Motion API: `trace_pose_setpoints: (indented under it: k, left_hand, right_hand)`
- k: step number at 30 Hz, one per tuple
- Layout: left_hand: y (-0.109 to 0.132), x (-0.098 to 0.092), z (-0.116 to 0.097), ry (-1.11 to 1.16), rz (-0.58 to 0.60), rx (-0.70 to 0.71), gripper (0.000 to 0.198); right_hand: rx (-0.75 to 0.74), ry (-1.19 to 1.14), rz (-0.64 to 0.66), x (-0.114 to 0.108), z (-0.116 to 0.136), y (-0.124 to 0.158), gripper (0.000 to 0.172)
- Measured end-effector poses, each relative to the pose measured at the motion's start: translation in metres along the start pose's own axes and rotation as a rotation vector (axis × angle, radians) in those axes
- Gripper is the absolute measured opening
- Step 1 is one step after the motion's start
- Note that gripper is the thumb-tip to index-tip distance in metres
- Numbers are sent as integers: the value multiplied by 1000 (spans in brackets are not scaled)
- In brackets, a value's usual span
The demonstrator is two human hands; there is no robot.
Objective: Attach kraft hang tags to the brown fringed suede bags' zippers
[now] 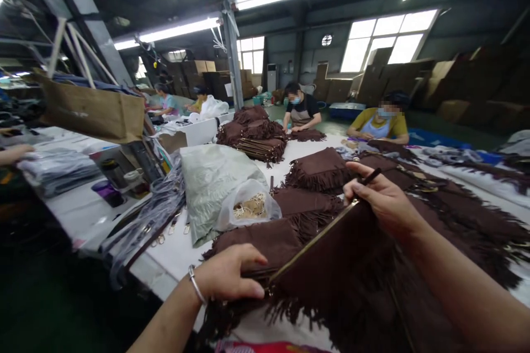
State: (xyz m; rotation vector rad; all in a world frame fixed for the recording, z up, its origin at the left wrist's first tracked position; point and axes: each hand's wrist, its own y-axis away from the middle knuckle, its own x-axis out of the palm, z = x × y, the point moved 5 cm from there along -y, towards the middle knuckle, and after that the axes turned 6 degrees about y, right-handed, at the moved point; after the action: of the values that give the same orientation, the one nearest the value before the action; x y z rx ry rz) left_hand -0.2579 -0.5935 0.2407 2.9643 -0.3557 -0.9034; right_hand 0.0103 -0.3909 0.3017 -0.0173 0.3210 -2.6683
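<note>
In the head view, I have the right hand (385,198) closed on the upper corner of a dark brown pouch (331,265), thumb and fingers pinching it at the end of its zip (308,245), with a short strap (371,176) poking out above the fingers. From that grip the zip edge runs down and left to the left hand (227,273). There I see thumb and forefinger parted, the thumb tip at the zip's lower end; I cannot tell whether it grips. The pouch hangs tilted between the hands, fringe along its lower side.

Just beyond the left hand lie flat pouches (265,240), their edges close to my fingers. Further past them stand a clear bag (227,222) of small pale pieces and a grey sack (215,171). Left of these, wrapped straps (161,204) reach the table's near edge, which slants down toward my left wrist.

Straight beyond the right grip sits a fringed stack (321,168); the white table (298,149) shows as a strip between it and a taller pile (252,132). Right of the grip, more brown pieces (464,204) crowd the surface. Two co-workers (304,113) sit well apart, across the table.
</note>
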Motion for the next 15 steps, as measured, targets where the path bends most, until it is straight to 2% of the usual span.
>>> trace_pose_setpoints:
  k: [2, 3, 6, 10, 12, 14, 15]
  left_hand:
    - [-14, -2, -2, 43, -115, 46, 60]
    - [-23, 5, -3, 111, -110, 61, 69]
    - [-53, 52, -4, 355, 29, 37, 86]
    - [-70, 101, -9, 408, -19, -5, 46]
    - [-73, 109, -12, 448, -40, -7, 47]
    - [-79, 100, -8, 448, -157, -34, 57]
    - [-83, 93, -4, 433, -225, -47, 56]
  right_hand:
    - [-46, 18, 123, 27, 17, -3, 59]
    - [-60, 26, 173, 41, 23, -5, 61]
    - [-62, 41, 289, 78, 30, -12, 66]
    - [21, -59, 358, 111, 22, -24, 69]
    - [85, -160, 386, 127, 10, -25, 70]
    - [160, -251, 422, 150, -8, -19, 69]
    - [198, -281, 443, 164, -18, -12, 67]
